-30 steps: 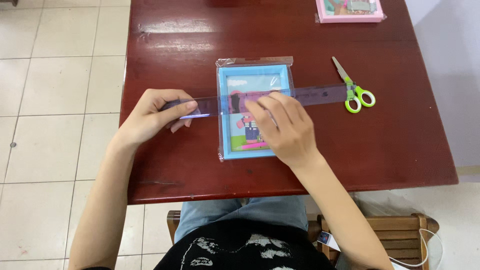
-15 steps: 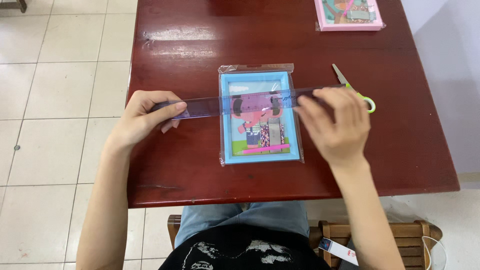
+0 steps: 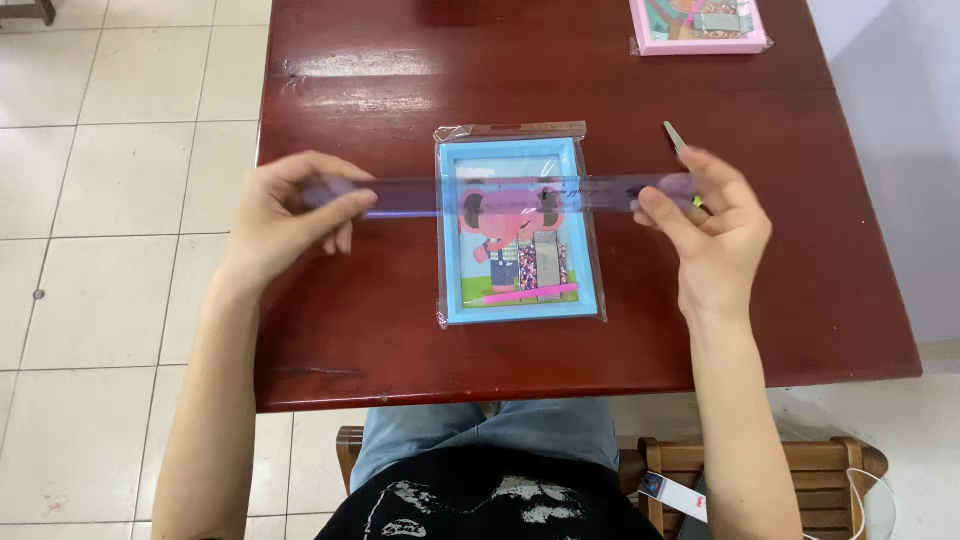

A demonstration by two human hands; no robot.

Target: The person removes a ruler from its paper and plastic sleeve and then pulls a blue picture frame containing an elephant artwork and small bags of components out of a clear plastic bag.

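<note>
Both hands (image 3: 300, 205) hold purple ruler (image 3: 500, 195) across blue-framed packet (image 3: 518, 225).

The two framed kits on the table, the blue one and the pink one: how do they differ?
The blue-framed kit lies mid-table, fully in view; the pink-framed kit sits at the far right corner, cut off by the picture's top edge. The blue one has a clear ruler held across it by the left hand and right hand; nothing crosses the pink one. Both are flat, in clear plastic wrap.
</note>
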